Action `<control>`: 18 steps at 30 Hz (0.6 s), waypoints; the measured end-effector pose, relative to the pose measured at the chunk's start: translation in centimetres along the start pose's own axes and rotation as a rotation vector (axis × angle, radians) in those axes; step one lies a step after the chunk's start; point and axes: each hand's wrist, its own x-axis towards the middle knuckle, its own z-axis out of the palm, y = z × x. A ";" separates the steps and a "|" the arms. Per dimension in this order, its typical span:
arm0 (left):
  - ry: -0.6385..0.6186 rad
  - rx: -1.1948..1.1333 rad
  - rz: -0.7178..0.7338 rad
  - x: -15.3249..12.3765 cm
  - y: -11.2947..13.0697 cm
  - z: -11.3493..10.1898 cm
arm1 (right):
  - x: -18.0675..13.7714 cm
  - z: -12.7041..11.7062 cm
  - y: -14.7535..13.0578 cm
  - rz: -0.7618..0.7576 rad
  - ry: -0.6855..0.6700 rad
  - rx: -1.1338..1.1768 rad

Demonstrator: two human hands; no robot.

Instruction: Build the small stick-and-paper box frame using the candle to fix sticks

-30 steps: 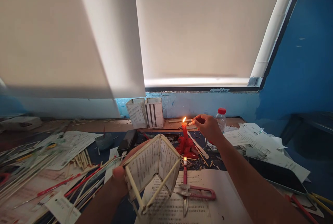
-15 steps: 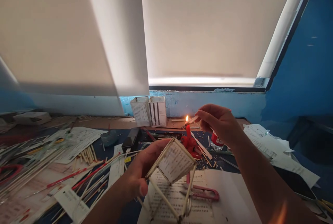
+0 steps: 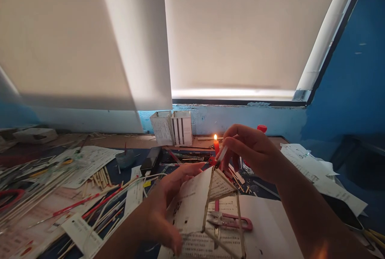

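Note:
My left hand (image 3: 159, 206) holds a small frame of thin sticks with printed paper on its sides (image 3: 194, 200). Its fingers lie along the far side, and the thumb stands off the near side. Between the fingertips of my right hand (image 3: 255, 152) is a short whitish glue stick (image 3: 222, 153). The stick's dark tip points down at the frame's top corner and seems to touch it. Just behind burns a red candle (image 3: 216, 145). Pink-handled thread snips (image 3: 233, 221) lie beneath the frame on a printed open book (image 3: 267, 223).
Two paper-sided boxes (image 3: 182, 128) stand against the wall. A red-capped bottle (image 3: 262, 128) is partly hidden behind my right hand. Loose sticks, brushes and paper strips (image 3: 82, 233) crowd the left. Papers (image 3: 309, 166) and a phone (image 3: 343, 211) lie on the right.
My right hand has brought the glue stick from the candle flame down to the frame's top corner. My left hand has turned the frame, so a papered side now faces me.

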 end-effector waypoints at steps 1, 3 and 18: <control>0.001 0.038 -0.011 0.0 0.0 0.0 | 0.0 0.0 0.1 0.011 -0.009 0.014; -0.012 0.070 -0.022 -0.1 0.1 0.1 | 0.0 -0.1 0.1 0.025 -0.018 0.039; -0.098 -0.003 -0.033 0.4 1.4 0.6 | -0.2 -0.1 -0.1 0.116 0.005 -0.078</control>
